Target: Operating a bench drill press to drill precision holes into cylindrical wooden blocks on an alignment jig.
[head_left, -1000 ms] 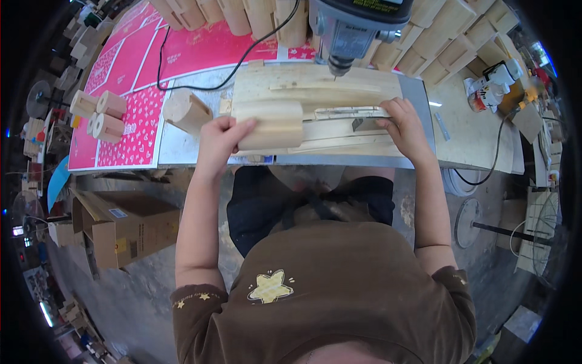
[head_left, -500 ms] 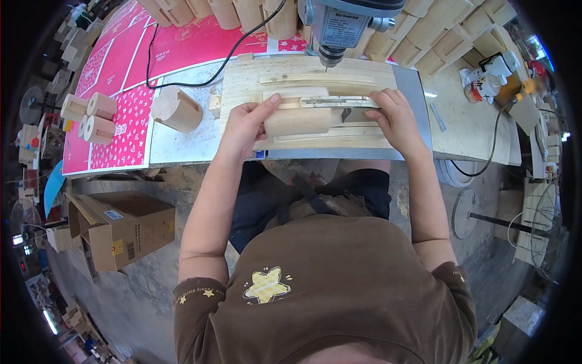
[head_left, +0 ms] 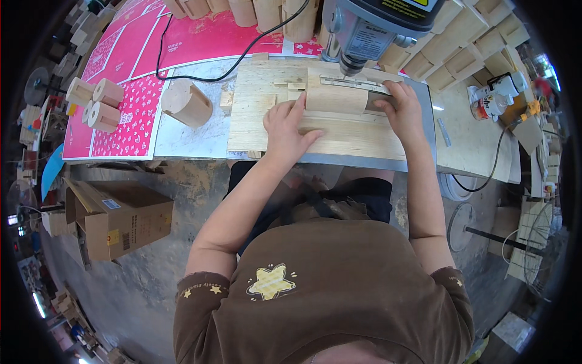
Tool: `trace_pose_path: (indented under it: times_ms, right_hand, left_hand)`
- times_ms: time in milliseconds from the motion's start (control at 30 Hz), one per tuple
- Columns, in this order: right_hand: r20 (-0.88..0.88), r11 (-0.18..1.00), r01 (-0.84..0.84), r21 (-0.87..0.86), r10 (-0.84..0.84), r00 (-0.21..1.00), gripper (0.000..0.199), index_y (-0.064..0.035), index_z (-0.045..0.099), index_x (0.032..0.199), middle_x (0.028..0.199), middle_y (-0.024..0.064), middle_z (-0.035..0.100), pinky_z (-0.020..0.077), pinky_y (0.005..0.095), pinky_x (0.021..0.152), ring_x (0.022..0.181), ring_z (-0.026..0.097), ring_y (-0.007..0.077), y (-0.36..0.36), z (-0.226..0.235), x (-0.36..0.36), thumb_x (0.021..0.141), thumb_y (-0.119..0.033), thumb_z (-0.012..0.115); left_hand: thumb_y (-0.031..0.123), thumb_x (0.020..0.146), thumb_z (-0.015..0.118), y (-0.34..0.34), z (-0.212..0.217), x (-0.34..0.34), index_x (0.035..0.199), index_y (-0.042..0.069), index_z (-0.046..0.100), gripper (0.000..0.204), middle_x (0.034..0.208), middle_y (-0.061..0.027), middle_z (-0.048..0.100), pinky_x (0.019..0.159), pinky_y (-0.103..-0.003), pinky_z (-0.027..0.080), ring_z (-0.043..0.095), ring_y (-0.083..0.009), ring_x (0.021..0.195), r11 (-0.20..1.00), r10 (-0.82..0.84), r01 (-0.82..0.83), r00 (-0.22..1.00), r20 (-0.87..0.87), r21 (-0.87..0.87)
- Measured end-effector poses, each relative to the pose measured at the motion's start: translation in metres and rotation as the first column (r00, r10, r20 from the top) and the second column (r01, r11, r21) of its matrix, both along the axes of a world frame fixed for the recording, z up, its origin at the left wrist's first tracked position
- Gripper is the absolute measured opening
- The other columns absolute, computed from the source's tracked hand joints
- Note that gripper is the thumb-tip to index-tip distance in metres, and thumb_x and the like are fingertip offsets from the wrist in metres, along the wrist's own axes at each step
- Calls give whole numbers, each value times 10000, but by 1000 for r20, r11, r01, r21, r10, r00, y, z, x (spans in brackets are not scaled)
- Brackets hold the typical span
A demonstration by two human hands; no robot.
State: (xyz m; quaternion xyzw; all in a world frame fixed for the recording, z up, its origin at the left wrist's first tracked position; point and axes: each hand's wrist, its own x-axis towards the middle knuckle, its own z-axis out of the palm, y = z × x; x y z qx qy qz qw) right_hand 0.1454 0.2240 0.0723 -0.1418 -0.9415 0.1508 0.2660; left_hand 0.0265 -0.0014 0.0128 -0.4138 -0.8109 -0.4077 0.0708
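Note:
A pale wooden cylinder (head_left: 333,102) with a slot along its top lies on its side on a wooden board (head_left: 267,136), below the drill chuck (head_left: 351,64). A narrow light strip (head_left: 348,82) with marks along it sits in the slot. My left hand (head_left: 286,128) is at the cylinder's left end, fingers stretched and thumb spread away, its index fingertip by the wood. My right hand (head_left: 405,109) is closed at the right end, thumb and fingers on either side of a grey metal piece (head_left: 377,102) that sticks out of the cylinder. Its inner part is hidden.
The blue-grey bench drill (head_left: 370,33) overhangs the board. A slotted wooden cylinder (head_left: 187,103) stands to the left, near smaller cylinders (head_left: 103,119). More wooden pieces (head_left: 467,45) are stacked behind. A black cable (head_left: 227,71) crosses the pink sheet; a cardboard box (head_left: 130,212) stands on the floor.
The cylinder has moved right and away from me, under the drill chuck, and the strip sits lower in it. My left hand has let go its grip and spread its thumb.

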Motion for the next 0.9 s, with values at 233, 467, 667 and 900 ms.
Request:
trace_pose_path:
  times_ms: [233,467,667,900]
  right_hand:
    - [-42,999,-45,4,45,998,356,-63,600,1029,961,102,613,392,405,955,956,559,301,-14,-4,-16,698,-91,726]
    - [-649,932,-207,-297,-38,760,248,-36,575,1080,1034,57,603,440,269,850,940,563,118,18,58,-17,853,-114,637]
    - [-529,957,-147,-250,-8,848,281,28,604,859,674,94,550,415,264,625,672,535,146,16,171,-78,927,-220,489]
    - [-415,997,12,-72,-41,909,243,20,652,854,631,-23,463,314,200,547,595,419,65,-35,144,-7,931,-187,550]
  left_hand:
    - [333,557,819,-2,-10,-25,1201,82,570,734,935,-38,548,841,-403,273,473,-236,942,988,147,-150,986,-73,-41]
    - [324,554,811,-3,-9,-32,1143,104,614,659,794,5,542,798,-382,278,480,-204,863,996,80,-82,993,-81,-33]
    - [324,557,806,0,-5,-30,1144,119,618,650,801,4,547,790,-369,283,475,-205,848,995,84,-90,989,-122,-50]
    - [336,560,805,-7,-6,-31,1138,115,622,645,800,2,549,780,-368,291,480,-206,834,987,114,-126,986,-121,-96]
